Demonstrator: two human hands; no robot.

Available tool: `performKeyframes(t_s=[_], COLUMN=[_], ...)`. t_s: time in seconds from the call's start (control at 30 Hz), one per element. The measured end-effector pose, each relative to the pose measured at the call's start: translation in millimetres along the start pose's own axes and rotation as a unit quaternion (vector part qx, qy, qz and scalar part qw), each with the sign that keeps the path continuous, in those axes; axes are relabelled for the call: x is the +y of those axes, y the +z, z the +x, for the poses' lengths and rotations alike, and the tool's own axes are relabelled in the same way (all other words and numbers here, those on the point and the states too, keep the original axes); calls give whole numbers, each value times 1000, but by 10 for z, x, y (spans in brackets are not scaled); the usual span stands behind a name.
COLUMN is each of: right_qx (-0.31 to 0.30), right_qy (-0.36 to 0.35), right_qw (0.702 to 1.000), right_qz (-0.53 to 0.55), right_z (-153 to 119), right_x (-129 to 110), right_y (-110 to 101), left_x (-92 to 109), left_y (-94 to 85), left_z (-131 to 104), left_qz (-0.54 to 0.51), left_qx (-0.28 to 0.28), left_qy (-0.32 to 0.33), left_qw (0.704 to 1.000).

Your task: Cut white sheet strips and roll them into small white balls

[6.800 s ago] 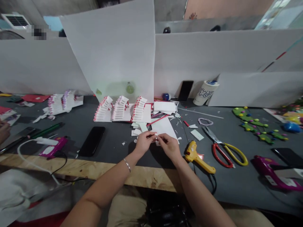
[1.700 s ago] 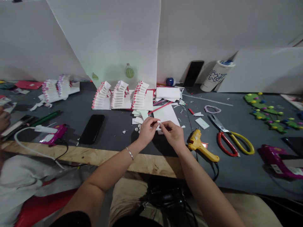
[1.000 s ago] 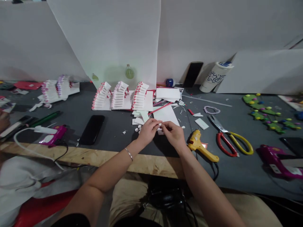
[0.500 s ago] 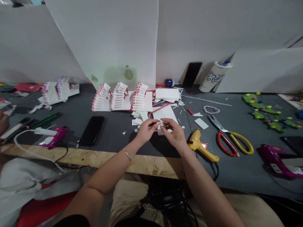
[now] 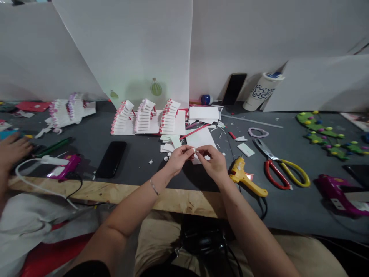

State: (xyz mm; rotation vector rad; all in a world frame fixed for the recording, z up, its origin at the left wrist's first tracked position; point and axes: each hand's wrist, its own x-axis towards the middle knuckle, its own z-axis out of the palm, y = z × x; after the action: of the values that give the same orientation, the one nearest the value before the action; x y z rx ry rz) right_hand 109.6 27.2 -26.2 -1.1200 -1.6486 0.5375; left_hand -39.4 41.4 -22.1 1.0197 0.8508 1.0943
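Observation:
Fingertips meet as my left hand (image 5: 180, 158) and my right hand (image 5: 212, 161) pinch a small white piece (image 5: 195, 150) between them; its exact kind is too small to make out. Both hands are above a white sheet (image 5: 203, 135) on the dark table. Small white scraps (image 5: 168, 147) lie just left of my fingers. Right of my right wrist is a yellow glue gun (image 5: 245, 177). Behind the hands stand small white stair-like models (image 5: 170, 117) with red and pink dots, on white bases.
Scissors (image 5: 276, 163) with red and yellow handles lie at the right, near green leaf-shaped pieces (image 5: 319, 132). A black phone (image 5: 111, 159) rests at the left. A cup (image 5: 263, 91) and another phone (image 5: 235, 89) lean at the back. A co-worker's hand (image 5: 14, 150) is at far left.
My fingertips have drawn closer together around the small white piece. At far left, the co-worker's hand has come further into view over the table.

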Motion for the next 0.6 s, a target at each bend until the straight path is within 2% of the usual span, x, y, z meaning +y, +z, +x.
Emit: performKeyframes(t_s=[0.2, 0.37, 0.5, 0.6], right_qx=[0, 21, 35, 36], right_qy=[-15, -2, 28, 59], right_qw=[1000, 1000, 998, 995], right_qz=[3, 11, 36, 76], right_z=[15, 10, -22, -41], right_x=[-32, -66, -61, -53], right_y=[-13, -16, 16, 44], left_x=[4, -9, 19, 45], left_y=[9, 38, 61, 54], left_z=[-6, -3, -45, -107], left_qz=[-37, -25, 11, 126], left_qx=[7, 27, 52, 82], left_qy=[-23, -7, 31, 136], left_qw=[999, 999, 998, 979])
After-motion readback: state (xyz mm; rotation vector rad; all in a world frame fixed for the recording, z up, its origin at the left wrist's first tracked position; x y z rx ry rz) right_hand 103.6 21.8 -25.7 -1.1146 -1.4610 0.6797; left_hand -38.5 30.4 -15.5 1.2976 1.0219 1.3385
